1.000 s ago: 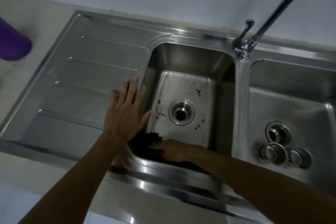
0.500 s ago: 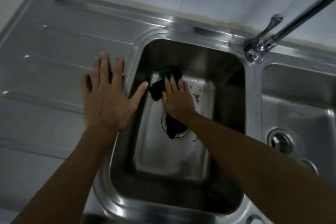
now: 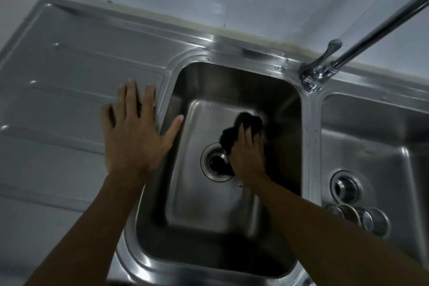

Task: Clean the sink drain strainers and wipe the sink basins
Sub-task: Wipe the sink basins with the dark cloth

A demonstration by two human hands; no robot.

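Right hand (image 3: 247, 158), seemingly flat, presses dark cloth (image 3: 247, 122) against the basin (image 3: 204, 206).

The steel sink (image 3: 69, 72) holds a dark cloth (image 3: 249, 123) in its left basin (image 3: 209, 204), strainers (image 3: 362, 216) in its right basin (image 3: 371, 146).

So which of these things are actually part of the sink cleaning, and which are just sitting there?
In use: dark cloth under the right hand; left basin; its drain; right basin; loose strainers lying in it.
Just there: faucet; drainboard, where the left hand rests flat.
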